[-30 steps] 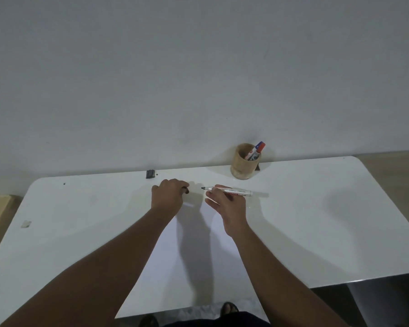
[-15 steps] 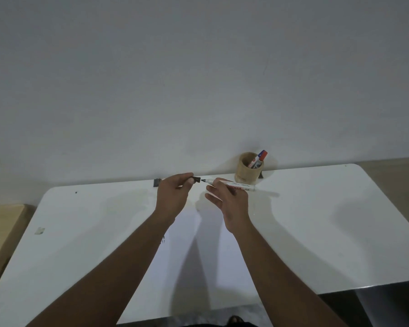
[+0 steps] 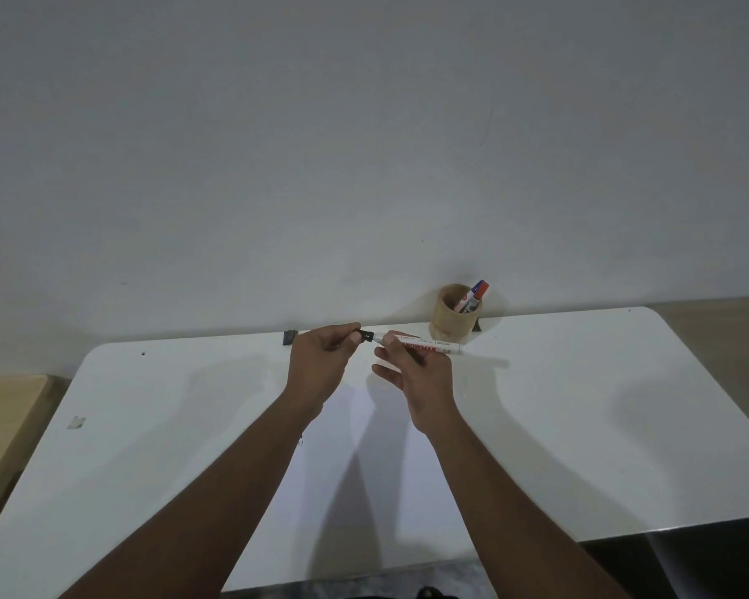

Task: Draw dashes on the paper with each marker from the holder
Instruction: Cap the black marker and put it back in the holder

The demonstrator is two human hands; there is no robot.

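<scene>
My right hand (image 3: pixel 416 371) holds a white marker (image 3: pixel 433 345) level above the table, tip pointing left. My left hand (image 3: pixel 321 361) pinches the black cap (image 3: pixel 365 335), which sits on or right at the marker's tip. Both hands hover over the far end of a white sheet of paper (image 3: pixel 364 482); faint marks show at its left edge beside my left forearm. A round wooden holder (image 3: pixel 450 319) stands at the back of the table with a red-and-blue capped marker (image 3: pixel 474 294) in it.
The white table (image 3: pixel 580 425) runs against a plain wall. A small dark block (image 3: pixel 290 337) lies at the back edge, left of my hands. A small sticker (image 3: pixel 77 422) sits at the left. A wooden surface (image 3: pixel 5 421) adjoins the table's left side.
Both hands rose from the paper. My left hand brought the black cap up to the marker tip; a gap between cap and tip has closed.
</scene>
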